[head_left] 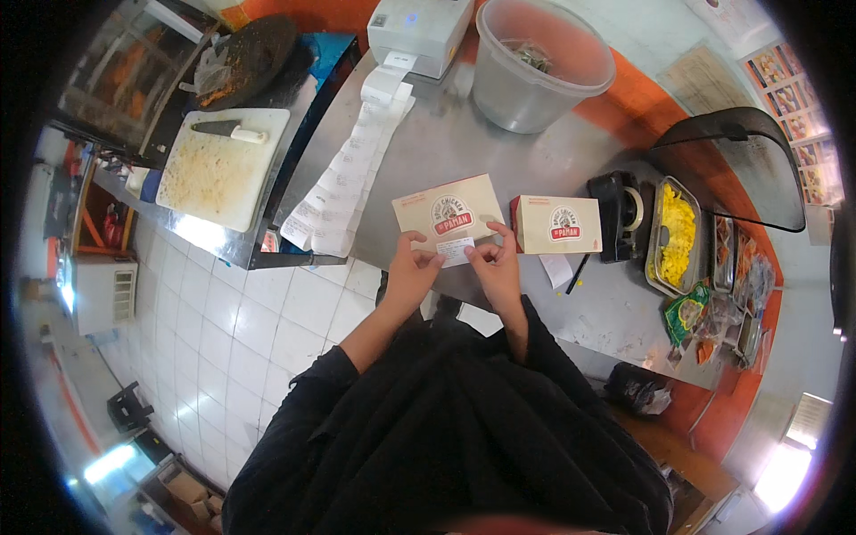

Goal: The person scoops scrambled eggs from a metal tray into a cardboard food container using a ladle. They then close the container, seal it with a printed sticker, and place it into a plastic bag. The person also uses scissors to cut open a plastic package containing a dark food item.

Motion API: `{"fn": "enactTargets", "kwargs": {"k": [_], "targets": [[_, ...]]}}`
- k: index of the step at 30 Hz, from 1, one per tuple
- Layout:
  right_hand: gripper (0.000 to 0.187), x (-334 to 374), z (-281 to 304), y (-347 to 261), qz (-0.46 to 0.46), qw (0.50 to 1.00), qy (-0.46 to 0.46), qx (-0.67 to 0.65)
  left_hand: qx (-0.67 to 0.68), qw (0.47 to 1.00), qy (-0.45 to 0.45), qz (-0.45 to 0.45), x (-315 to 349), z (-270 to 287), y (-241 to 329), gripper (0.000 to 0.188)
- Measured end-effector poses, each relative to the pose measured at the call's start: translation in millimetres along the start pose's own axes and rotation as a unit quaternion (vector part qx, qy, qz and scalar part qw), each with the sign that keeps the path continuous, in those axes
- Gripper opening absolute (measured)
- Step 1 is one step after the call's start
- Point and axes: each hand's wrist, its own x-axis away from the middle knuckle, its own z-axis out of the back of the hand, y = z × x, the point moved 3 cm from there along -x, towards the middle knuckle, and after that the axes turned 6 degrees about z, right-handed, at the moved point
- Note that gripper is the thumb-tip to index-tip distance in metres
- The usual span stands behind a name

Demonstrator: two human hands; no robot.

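Note:
A small printed white paper slip (456, 251) is held between my two hands, over the near edge of a cream cardboard food box (419, 207). My left hand (412, 275) has its thumb on the slip's left end, with the fingers curled. On the right end, my right hand (497, 270) pinches the slip, its index finger reaching up by the box's right corner. A second food box (559, 225), cream with a dark red side, stands just right of my right hand. Whether the slip touches the first box I cannot tell.
A label printer (419, 34) trails a long paper strip (352, 169) over the steel table. Behind stands a clear plastic bucket (539, 76). To the right are a black tape dispenser (613, 218), a black pen (577, 274) and a tray of yellow pieces (675, 234). Leftward, a knife (229, 131) lies on a cutting board (223, 174).

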Motion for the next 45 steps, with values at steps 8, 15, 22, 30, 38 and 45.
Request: {"fn": "enactTargets", "kwargs": {"k": [8, 15, 22, 30, 38, 45], "targets": [[0.049, -18, 7, 24, 0.007, 0.996, 0.055, 0.076, -0.036, 0.997, 0.066, 0.003, -8, -14, -9, 0.042], [0.051, -19, 11, 26, 0.006, 0.992, 0.061, 0.114, -0.1, 0.99, 0.089, 0.032, -11, -16, -3, 0.043], [0.062, -21, 13, 11, -0.035, 0.966, 0.049, 0.251, -0.236, 0.968, 0.07, 0.051, -21, -11, 5, 0.041], [0.048, -25, 40, -27, 0.033, 0.893, -0.036, 0.448, -0.342, 0.939, 0.008, 0.041, -20, 20, 41, 0.049], [0.063, -59, 16, -49, 0.352, 0.724, -0.274, 0.527, -0.565, 0.806, 0.032, -0.171, -37, -12, 48, 0.081], [0.072, -71, 22, -6, 0.339, 0.683, -0.343, 0.548, -0.557, 0.805, 0.016, -0.202, -50, -7, 21, 0.088]]}}
